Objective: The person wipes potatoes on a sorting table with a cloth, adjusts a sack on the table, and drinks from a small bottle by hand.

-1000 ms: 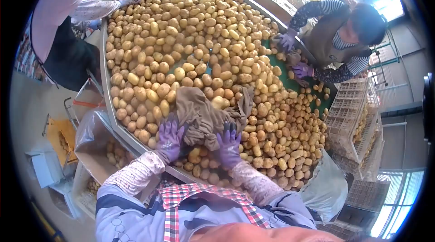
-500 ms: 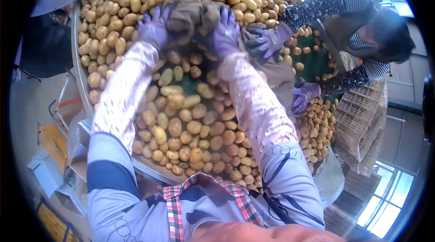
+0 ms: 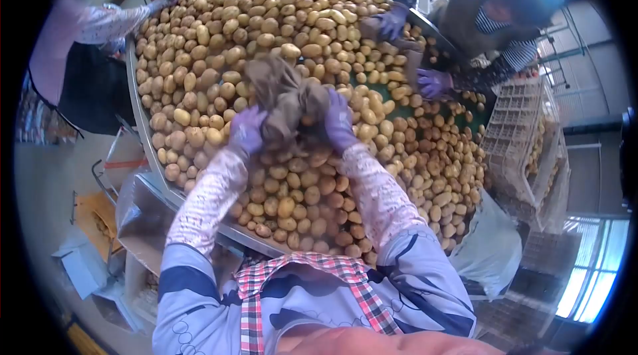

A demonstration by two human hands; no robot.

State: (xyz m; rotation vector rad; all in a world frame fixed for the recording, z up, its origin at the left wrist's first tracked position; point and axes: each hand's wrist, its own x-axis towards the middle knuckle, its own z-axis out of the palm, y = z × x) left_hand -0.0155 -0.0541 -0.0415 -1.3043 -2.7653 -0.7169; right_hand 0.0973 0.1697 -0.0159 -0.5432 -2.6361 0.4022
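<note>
A crumpled brown cloth (image 3: 282,92) lies bunched on a broad heap of potatoes (image 3: 193,82). My left hand (image 3: 248,130), in a purple glove, grips the left edge of the cloth. On its right edge, my right hand (image 3: 339,121), gloved the same way, is closed on the fabric; some fingertips are hidden in the folds. Potatoes lie all around both hands and under my forearms.
A metal-rimmed sorting table (image 3: 141,122) bears the potatoes, its green surface (image 3: 399,110) showing in patches. At right, a co-worker's gloved hands (image 3: 435,82) hold another brown cloth (image 3: 411,59). Another person's sleeve (image 3: 113,24) reaches in from the left. Crates (image 3: 515,129) stand at right.
My hands have drawn the brown cloth toward me, and it is bunched smaller. The co-worker's hands and their cloth are now apart from mine. The view has shifted.
</note>
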